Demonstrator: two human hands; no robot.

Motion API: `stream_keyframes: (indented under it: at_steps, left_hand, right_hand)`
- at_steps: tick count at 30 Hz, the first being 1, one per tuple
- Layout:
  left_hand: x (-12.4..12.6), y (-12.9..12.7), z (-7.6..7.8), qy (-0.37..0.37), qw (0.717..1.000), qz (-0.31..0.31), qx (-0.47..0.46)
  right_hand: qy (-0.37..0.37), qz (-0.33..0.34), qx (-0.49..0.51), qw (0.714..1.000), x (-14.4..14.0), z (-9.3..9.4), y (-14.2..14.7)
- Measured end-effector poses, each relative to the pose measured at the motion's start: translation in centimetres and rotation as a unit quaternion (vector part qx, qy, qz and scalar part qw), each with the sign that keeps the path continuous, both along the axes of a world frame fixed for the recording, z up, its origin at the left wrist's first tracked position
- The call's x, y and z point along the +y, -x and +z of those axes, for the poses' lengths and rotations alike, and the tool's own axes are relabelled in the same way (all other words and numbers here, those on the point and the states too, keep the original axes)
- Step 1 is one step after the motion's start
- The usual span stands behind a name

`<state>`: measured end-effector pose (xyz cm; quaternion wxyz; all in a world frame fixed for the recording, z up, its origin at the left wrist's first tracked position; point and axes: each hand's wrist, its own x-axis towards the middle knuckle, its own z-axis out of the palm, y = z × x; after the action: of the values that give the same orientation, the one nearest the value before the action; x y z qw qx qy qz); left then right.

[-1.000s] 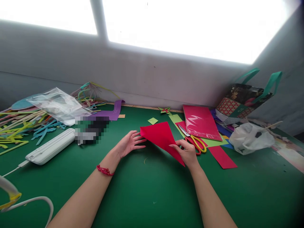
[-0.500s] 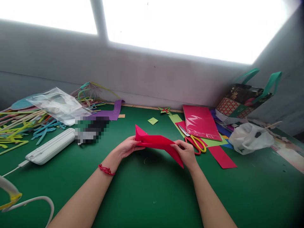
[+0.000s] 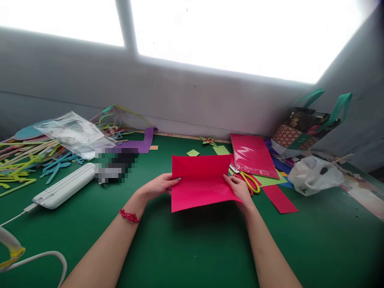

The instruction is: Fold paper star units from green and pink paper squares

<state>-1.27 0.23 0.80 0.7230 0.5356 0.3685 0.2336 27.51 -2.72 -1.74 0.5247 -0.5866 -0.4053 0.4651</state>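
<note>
Both hands hold an unfolded red paper sheet [image 3: 200, 182] just above the green table [image 3: 186, 248], at the middle of the view. Left hand [image 3: 159, 186] pinches the sheet's left edge at nine o'clock, thumb on top; right hand [image 3: 239, 189] grips the right edge at three o'clock, so the sheet spans the gap between them and neither hand is nearer. Its long axis runs left to right, its face tilted toward the person, corners square to the table edge. Yellow-handled scissors [image 3: 247, 181] lie just beside the right hand, a white device [image 3: 64, 190] lies well apart at nine o'clock.
</note>
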Motion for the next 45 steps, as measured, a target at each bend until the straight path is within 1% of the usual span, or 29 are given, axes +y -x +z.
stream_keyframes:
  at_steps: [3,6,11,16,19,24,26,28,31,34,36,37,39,41,42,44,45]
  left_hand:
    - [-0.3,-0.3,0.1,-0.007,1.0,-0.016,0.022]
    - [-0.5,-0.5,0.3,0.0,0.999,-0.029,0.02]
    - [-0.3,-0.4,0.5,0.02,1.0,0.013,-0.011]
    - [-0.1,-0.1,0.2,0.039,0.999,0.008,-0.022]
    - [-0.1,0.0,-0.1,0.043,0.999,0.005,-0.028]
    - [0.2,0.4,-0.4,0.04,0.999,-0.01,-0.031]
    - [0.4,0.6,-0.5,0.041,0.999,-0.012,-0.032]
    - [0.6,0.8,-0.6,0.041,0.999,-0.027,-0.022]
    - [0.6,1.1,-0.6,0.046,0.996,-0.075,0.01]
    - [0.5,1.5,-0.2,0.047,0.991,-0.124,0.026]
    - [0.5,1.7,0.2,0.034,0.99,-0.135,0.022]
    - [0.5,1.8,0.4,0.025,0.992,-0.124,0.012]
    - [0.5,1.7,0.7,0.01,0.997,-0.067,-0.024]
    - [0.4,1.2,0.8,0.014,0.998,-0.001,-0.056]
    - [0.1,0.7,0.8,0.024,0.998,0.015,-0.059]
    - [-0.5,-0.5,0.6,0.047,0.999,-0.002,-0.014]
    - [-0.9,-1.1,0.4,0.044,0.999,-0.015,0.013]
  right_hand:
    - [-0.018,-0.022,-0.006,1.0,0.1,0.1,-0.1]
    - [-0.015,-0.022,-0.011,1.0,0.2,0.1,-0.2]
    - [-0.008,0.044,0.074,0.996,0.3,-0.5,-0.2]
    - [0.021,0.094,0.108,0.99,0.1,-1.2,-0.9]
    - [0.026,0.11,0.119,0.986,0.0,-1.0,-1.1]
    - [0.003,0.174,0.142,0.974,-0.1,-0.2,-0.6]
    - [0.0,0.176,0.14,0.974,-0.1,-0.2,-0.7]
    - [0.002,0.173,0.137,0.975,0.0,-0.3,-0.9]
    - [0.012,0.17,0.119,0.978,0.1,-0.6,-1.6]
    - [0.024,0.174,0.082,0.981,0.0,-0.5,-2.3]
    - [0.029,0.177,0.069,0.981,-0.1,-0.3,-2.6]
    - [0.029,0.178,0.068,0.981,-0.1,-0.1,-2.7]
    - [0.026,0.183,0.071,0.98,-0.3,0.1,-2.6]
    - [0.019,0.194,0.076,0.978,-0.4,0.3,-2.0]
    - [0.017,0.204,0.074,0.976,-0.5,0.3,-1.6]
    - [0.024,0.232,0.057,0.971,-0.6,0.4,-0.5]
    - [0.033,0.247,0.045,0.967,-0.6,0.4,0.1]
